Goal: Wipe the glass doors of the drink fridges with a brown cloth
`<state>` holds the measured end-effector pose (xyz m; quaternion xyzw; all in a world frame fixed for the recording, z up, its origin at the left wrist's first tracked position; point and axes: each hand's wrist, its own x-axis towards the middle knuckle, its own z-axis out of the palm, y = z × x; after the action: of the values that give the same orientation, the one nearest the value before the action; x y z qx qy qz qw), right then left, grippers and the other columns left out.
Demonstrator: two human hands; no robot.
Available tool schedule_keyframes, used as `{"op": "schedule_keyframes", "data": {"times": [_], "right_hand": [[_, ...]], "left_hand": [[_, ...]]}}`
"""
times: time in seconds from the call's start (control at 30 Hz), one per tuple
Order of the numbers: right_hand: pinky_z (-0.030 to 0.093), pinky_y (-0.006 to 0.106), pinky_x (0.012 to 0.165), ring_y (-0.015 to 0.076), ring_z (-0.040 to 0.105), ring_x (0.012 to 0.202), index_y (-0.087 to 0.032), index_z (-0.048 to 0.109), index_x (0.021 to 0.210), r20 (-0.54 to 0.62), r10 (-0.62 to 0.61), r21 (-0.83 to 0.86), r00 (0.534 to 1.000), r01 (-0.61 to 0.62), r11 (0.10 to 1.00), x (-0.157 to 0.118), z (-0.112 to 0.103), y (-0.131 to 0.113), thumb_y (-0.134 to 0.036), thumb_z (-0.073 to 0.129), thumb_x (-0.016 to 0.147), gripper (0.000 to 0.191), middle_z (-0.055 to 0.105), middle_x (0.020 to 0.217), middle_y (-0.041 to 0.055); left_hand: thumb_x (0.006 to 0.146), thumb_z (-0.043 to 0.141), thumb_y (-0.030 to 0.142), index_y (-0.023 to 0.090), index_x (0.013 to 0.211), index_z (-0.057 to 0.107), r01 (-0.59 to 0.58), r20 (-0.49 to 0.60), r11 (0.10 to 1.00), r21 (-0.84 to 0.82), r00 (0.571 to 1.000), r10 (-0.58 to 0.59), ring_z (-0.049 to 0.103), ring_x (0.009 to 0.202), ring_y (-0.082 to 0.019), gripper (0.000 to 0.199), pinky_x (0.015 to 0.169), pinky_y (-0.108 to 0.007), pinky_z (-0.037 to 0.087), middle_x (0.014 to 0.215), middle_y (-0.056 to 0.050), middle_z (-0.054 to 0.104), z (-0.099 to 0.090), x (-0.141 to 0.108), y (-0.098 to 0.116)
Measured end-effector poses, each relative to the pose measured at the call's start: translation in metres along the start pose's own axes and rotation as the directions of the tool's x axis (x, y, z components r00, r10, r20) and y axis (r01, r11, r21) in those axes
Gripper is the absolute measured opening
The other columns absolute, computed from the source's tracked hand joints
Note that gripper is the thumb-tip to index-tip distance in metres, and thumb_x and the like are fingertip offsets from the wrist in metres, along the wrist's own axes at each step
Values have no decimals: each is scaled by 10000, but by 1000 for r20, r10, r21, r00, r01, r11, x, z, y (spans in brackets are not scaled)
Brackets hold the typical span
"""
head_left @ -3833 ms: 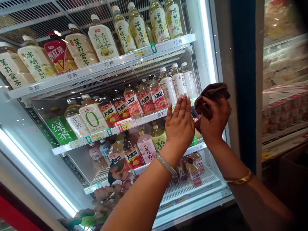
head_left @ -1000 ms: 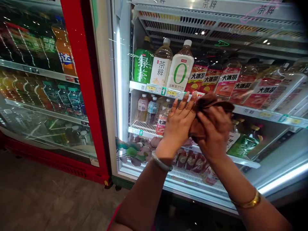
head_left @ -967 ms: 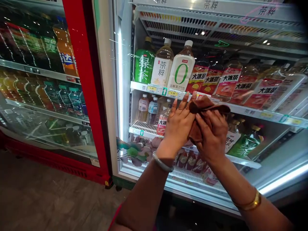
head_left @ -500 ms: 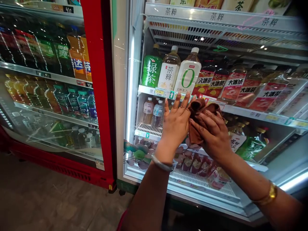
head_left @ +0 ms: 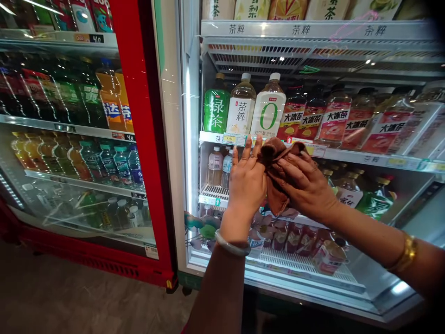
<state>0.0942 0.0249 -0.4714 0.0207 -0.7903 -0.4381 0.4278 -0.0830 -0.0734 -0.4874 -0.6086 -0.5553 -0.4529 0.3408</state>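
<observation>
Clasping a brown cloth (head_left: 277, 197) in your right hand (head_left: 308, 185), you are facing the glass front (head_left: 309, 69) of a lit drinks cooler, the cloth lying at 3 o'clock from your left hand (head_left: 248, 185). Your right fingers are curling over the gathered folds. Your left hand is spreading flat with its fingers parted, its near edge seeming to be meeting the cloth; you cannot tell whether its palm is touching the glass. Behind, the bottle with the green zero (head_left: 269, 111) is standing at 12 o'clock from the cloth.

The cloth is looking soft, limp and light, so it is probably yielding to any squeeze and risking no breakage. One loose corner is hanging toward 6 o'clock, and it may be folding under if left free. An open roll is sticking out toward 11 o'clock. Gripping the thick, bunched middle is likely giving you the firmest hold; pinching only that dangling corner is likely leaving the rest flopping.
</observation>
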Motion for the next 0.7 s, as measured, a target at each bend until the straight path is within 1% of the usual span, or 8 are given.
{"op": "schedule_keyframes", "data": {"times": [0.07, 0.2, 0.27, 0.37, 0.47, 0.53, 0.6, 0.7], "right_hand": [[330, 551, 1300, 271, 391, 1534, -309, 468, 1544, -29, -7, -53, 1000, 5, 999, 10, -3, 19, -202, 627, 953, 621, 541, 1564, 58], [260, 695, 1277, 361, 249, 1597, -249, 319, 1634, -80, 224, -43, 971, -228, 973, 42, 3, 24, -407, 633, 956, 764, 313, 1712, 108], [276, 689, 1278, 345, 229, 1608, -272, 347, 1621, 0, 148, 16, 989, -148, 989, 47, 9, 9, -360, 612, 958, 719, 371, 1689, 75], [318, 603, 1298, 298, 301, 1587, -284, 539, 1497, 137, -86, 101, 987, 72, 992, 36, 10, -7, -205, 550, 961, 541, 527, 1590, 14], [341, 578, 1298, 258, 407, 1538, -345, 652, 1350, 159, -159, 185, 974, 129, 974, 30, 1, 6, -198, 546, 985, 407, 571, 1547, -60], [319, 566, 1311, 241, 414, 1535, -380, 632, 1370, 147, -91, 195, 985, 62, 979, 40, -4, 21, -223, 540, 1009, 404, 561, 1555, -68], [279, 574, 1322, 262, 373, 1558, -363, 582, 1439, 115, 57, 142, 992, -73, 987, 58, -2, 28, -254, 544, 1017, 438, 523, 1592, -27], [274, 576, 1320, 290, 357, 1561, -321, 563, 1462, 43, 156, 107, 987, -160, 981, 79, 12, 13, -288, 568, 1006, 457, 499, 1612, 11]], "left_hand": [[1047, 424, 185, 205, 1610, 380, 20, -16, 1000, 21, 1000, -20, 90, 1636, -205, 565, 1361, -523, 41, 1725, -46, 296, -4, 1, -3], [1069, 385, 245, 208, 1661, 249, 99, -28, 993, 60, 995, -98, 4, 1633, -229, 608, 1332, -568, -52, 1754, -60, 188, -7, -1, -17], [1054, 385, 204, 203, 1657, 262, 115, -14, 991, 63, 993, -115, -11, 1633, -237, 615, 1322, -585, -80, 1754, -65, 185, -8, -3, -27], [1011, 400, 127, 215, 1638, 314, 99, -3, 994, 35, 995, -99, 2, 1636, -233, 639, 1328, -577, -82, 1746, -50, 236, -8, -8, -37], [981, 407, 87, 241, 1606, 376, 83, -16, 996, 12, 996, -83, 5, 1637, -236, 644, 1329, -579, -79, 1747, -28, 247, -8, -9, -37], [987, 426, 101, 246, 1520, 494, 79, -23, 997, 8, 997, -79, 0, 1639, -256, 557, 1325, -599, -76, 1748, -24, 245, -8, -9, -35], [1017, 446, 158, 232, 1366, 625, 83, -26, 997, 8, 996, -83, 17, 1642, -278, 399, 1328, -615, -58, 1738, -36, 284, -9, -9, -33], [1026, 496, 201, 224, 1241, 692, 94, -32, 996, 5, 995, -93, 141, 1638, -274, 293, 1347, -590, -30, 1623, -72, 501, -10, -11, -36]]}}
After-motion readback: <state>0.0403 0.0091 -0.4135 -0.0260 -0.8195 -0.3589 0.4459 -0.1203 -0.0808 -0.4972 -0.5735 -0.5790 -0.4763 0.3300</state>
